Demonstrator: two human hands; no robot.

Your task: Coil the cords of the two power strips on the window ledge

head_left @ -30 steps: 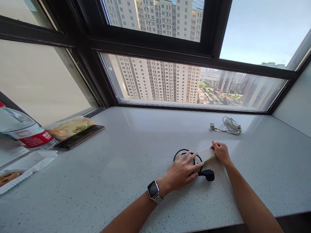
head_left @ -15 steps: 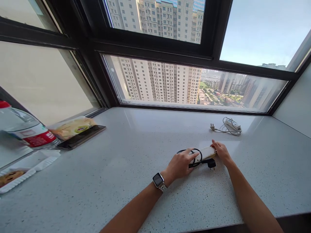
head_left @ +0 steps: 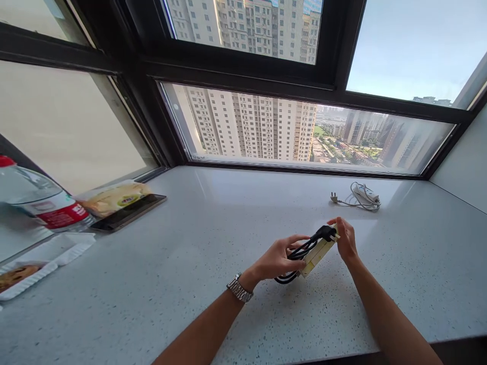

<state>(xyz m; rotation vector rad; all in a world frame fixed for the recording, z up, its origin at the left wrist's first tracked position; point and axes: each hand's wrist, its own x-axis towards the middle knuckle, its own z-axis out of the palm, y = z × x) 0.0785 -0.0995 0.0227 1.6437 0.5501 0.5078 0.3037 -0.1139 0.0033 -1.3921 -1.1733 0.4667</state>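
Note:
Between both hands is a pale yellowish power strip (head_left: 318, 255), tilted with a narrow side toward me. Its black cord (head_left: 302, 250) is coiled around it, and the black plug (head_left: 324, 233) lies over the far end with its prongs pointing right. My left hand (head_left: 279, 257), a metal watch band at its wrist, grips the near left end and the cord loops. At the other end my right hand (head_left: 345, 238) is closed on the strip beside the plug. Its fingertips are partly hidden behind the strip.
Farther back on the speckled white sill (head_left: 213, 218) lies a white power strip (head_left: 366, 192) with its cord. To the left are a bottle with a red label (head_left: 57, 208), a wrapped food pack (head_left: 117, 195), a dark phone (head_left: 129, 213) and a white tray (head_left: 49, 261) holding a cookie.
The power strip has been turned in my hands, so its side now faces me. The plug has gone from below the strip to on top. My left wrist has rotated, hiding the watch face.

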